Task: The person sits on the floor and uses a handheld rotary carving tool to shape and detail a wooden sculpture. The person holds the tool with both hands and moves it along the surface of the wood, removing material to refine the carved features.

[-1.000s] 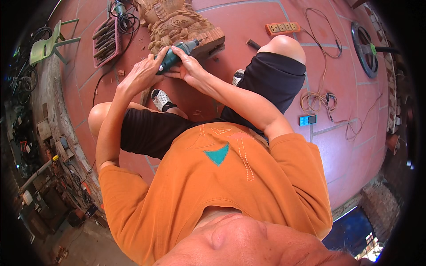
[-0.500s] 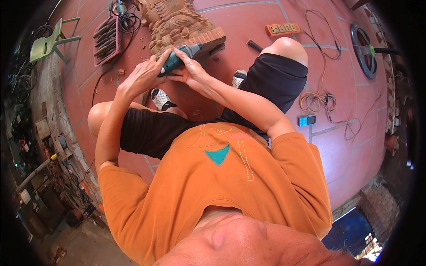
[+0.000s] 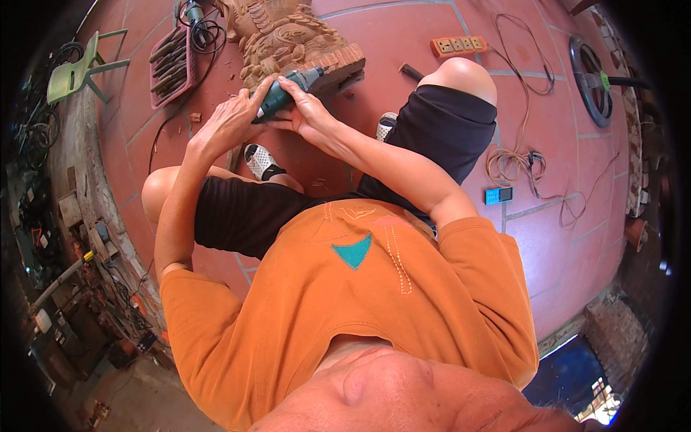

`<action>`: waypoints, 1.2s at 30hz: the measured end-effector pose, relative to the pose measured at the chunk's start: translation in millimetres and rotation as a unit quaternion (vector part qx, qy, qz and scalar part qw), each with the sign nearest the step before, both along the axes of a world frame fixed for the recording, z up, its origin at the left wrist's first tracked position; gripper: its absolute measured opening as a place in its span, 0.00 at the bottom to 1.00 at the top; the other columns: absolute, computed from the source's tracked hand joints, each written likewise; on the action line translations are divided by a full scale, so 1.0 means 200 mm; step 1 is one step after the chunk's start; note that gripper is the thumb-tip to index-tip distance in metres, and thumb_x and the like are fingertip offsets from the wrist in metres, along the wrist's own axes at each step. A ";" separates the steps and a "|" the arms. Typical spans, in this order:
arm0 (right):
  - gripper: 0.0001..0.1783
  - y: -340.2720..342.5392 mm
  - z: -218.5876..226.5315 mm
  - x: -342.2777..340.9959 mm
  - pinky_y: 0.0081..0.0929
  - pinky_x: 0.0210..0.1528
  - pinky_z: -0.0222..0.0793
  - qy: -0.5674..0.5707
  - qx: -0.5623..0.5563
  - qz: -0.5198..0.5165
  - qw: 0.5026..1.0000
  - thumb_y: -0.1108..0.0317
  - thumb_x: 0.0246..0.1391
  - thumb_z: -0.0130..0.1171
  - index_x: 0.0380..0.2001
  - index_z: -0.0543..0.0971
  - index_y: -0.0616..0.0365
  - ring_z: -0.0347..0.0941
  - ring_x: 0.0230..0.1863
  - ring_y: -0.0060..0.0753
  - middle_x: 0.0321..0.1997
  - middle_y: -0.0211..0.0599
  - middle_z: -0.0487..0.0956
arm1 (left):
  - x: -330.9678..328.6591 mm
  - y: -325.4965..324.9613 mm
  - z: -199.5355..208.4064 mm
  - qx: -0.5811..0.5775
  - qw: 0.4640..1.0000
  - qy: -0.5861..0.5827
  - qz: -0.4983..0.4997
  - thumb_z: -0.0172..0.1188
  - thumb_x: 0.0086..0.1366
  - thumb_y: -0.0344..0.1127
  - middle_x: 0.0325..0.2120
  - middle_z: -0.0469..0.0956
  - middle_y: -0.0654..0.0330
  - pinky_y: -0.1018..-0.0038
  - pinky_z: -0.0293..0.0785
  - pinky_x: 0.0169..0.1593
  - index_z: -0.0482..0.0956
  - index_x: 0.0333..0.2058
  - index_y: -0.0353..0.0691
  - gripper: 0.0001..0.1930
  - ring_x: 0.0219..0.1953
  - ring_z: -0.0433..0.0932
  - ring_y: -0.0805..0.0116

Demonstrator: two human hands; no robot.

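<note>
A teal handheld die grinder (image 3: 277, 99) lies between my two hands, its grey nose pointing right and away from me. My left hand (image 3: 232, 119) is wrapped round its rear part from the left. From the right, my right hand (image 3: 308, 114) grips its body, thumb on top and fingers underneath. Just beyond the tool stands a carved brown wooden sculpture (image 3: 288, 39) with dense relief and a flat block-like base. The tool's nose overlaps the base's near side in view; I cannot tell whether they touch.
A pink basket of carving chisels (image 3: 171, 66) sits at the far left, with another corded power tool (image 3: 194, 14) beside it. Further left is a green chair (image 3: 79, 68). On the right lie an orange power strip (image 3: 458, 46), looped cable (image 3: 515, 167) and a small blue device (image 3: 498, 196).
The die grinder and both hands have shifted very slightly to the left and away from me. My grip looks the same.
</note>
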State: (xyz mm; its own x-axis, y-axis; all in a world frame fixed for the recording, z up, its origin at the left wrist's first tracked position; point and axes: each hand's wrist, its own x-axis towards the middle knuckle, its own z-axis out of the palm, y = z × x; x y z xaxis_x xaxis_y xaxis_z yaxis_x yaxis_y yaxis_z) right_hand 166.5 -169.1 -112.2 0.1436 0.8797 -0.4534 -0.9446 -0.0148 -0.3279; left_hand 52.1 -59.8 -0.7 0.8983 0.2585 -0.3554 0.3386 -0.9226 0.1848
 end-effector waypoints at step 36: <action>0.19 -0.03 0.03 -0.01 0.54 0.50 0.77 0.029 -0.001 0.004 1.000 0.49 0.58 0.63 0.45 0.76 0.48 0.78 0.46 0.43 0.44 0.33 0.80 | -0.03 0.02 -0.02 -0.015 1.000 -0.008 -0.016 0.68 0.54 0.35 0.40 0.74 0.40 0.53 0.75 0.47 0.48 0.70 0.48 0.48 0.44 0.77 0.40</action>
